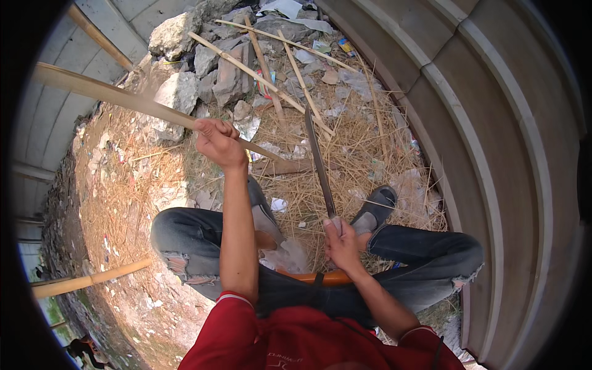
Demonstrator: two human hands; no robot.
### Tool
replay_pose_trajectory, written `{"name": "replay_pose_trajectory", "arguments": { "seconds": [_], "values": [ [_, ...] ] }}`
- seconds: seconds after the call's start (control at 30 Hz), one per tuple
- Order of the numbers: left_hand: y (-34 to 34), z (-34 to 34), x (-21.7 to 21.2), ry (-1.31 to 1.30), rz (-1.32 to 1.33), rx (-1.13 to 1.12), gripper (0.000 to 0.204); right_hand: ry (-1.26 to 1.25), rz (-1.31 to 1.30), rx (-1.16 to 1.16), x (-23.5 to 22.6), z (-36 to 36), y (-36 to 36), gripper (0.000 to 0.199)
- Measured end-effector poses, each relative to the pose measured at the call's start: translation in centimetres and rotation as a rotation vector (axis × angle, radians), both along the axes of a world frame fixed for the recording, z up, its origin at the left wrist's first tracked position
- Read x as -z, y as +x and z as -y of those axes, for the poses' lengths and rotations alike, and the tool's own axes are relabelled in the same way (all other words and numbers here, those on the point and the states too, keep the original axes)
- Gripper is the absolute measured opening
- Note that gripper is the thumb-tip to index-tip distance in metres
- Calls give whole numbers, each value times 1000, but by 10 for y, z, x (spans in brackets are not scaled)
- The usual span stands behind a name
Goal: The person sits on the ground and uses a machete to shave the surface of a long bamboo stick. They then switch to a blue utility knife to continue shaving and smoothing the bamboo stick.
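My left hand [219,143] is closed around a long bamboo strip [129,98]. The strip slants from the far left down to the middle, its lower end close to a flat brown piece of wood [302,166] on the ground. In my right hand [343,244] is the handle of a machete [320,163], its long dark blade pointing up and away from me. The blade and the bamboo strip are apart. An orange-brown curved piece [330,278] with a dark band lies across my lap; I cannot tell what it is.
Several thin bamboo strips [246,73] lie ahead over rocks [176,98] and straw-like shavings [296,203]. A ribbed metal sheet wall [493,142] rises at the right. Bamboo poles [92,277] jut in at the left. My shoes [377,206] flank the litter-strewn ground.
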State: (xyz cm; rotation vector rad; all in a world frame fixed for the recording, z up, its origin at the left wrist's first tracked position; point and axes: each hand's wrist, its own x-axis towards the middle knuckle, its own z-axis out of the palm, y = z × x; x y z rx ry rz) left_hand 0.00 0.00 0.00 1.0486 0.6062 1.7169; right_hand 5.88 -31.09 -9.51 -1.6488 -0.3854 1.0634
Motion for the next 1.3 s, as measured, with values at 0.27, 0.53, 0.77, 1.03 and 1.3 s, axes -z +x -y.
{"name": "replay_pose_trajectory", "arguments": {
  "seconds": [0.27, 0.53, 0.77, 1.03, 1.3],
  "values": [
    [29, 14, 42, 61, 11, 70, 56, 501, -148, 229, -138, -54, 0, 29],
    [30, 11, 41, 35, -18, 48, 57, -187, -193, -1, 3, -13, -32, 31],
    [-1, -14, 47, -32, 25, -30, 59, 63, -245, 221, -47, -32, 24, 30],
    [21, 4, 42, -106, -91, -144, 62, 586, 79, 311, -59, -52, -23, 34],
    [32, 16, 42, -33, -148, -111, 64, -15, 253, 29, 17, -34, -37, 34]
  ]
}}
